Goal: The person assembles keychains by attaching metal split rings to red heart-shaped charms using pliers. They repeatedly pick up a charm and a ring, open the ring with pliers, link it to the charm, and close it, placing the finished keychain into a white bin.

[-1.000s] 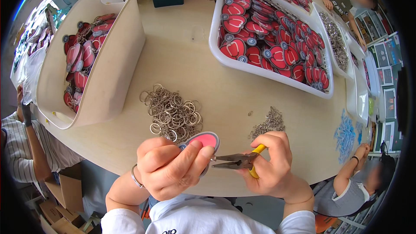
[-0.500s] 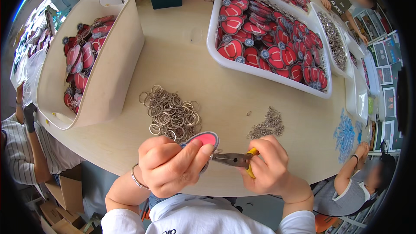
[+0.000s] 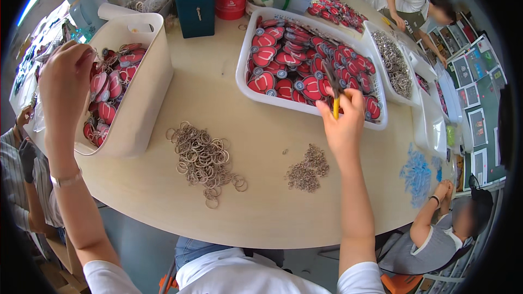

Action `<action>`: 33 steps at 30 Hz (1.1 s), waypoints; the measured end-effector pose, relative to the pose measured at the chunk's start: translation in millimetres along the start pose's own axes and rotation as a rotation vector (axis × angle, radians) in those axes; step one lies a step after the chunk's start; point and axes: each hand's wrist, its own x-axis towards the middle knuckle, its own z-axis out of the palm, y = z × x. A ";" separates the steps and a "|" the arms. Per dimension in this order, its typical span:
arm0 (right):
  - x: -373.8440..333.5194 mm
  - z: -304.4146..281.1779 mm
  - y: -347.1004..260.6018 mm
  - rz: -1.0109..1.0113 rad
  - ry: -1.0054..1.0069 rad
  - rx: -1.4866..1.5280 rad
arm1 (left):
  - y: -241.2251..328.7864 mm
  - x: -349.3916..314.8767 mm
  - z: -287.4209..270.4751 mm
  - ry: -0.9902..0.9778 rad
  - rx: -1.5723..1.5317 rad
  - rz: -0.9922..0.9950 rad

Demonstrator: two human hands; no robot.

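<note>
1. Head view: the left hand [image 3: 68, 79] hangs over the bin [image 3: 143, 98] of red charms [image 3: 106, 103], fingers pinched together; whether it has a charm I cannot tell.
2. The right hand [image 3: 343, 125] is closed around the pliers [image 3: 332, 90], tips over the tray [image 3: 313, 110], right of the bin.
3. Rings [image 3: 204, 158] lie on the counter [image 3: 256, 147] just right of the bin.
4. Best keep the plier tips clear of the tray's charms while the left hand works.
</note>
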 end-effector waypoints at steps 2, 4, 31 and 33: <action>13.8 5.8 4.6 -0.002 0.036 -0.153 | -27.6 4.4 24.1 -0.182 0.093 0.001; 20.9 12.0 5.5 0.006 0.004 -0.282 | -27.7 14.6 24.3 -0.548 0.040 -0.237; -54.5 10.5 -4.5 -0.251 -0.508 0.108 | 167.0 -127.2 72.4 -0.892 -1.474 -0.444; -52.7 11.9 -5.9 -0.256 -0.529 0.102 | 166.1 -129.0 73.6 -0.874 -1.492 -0.434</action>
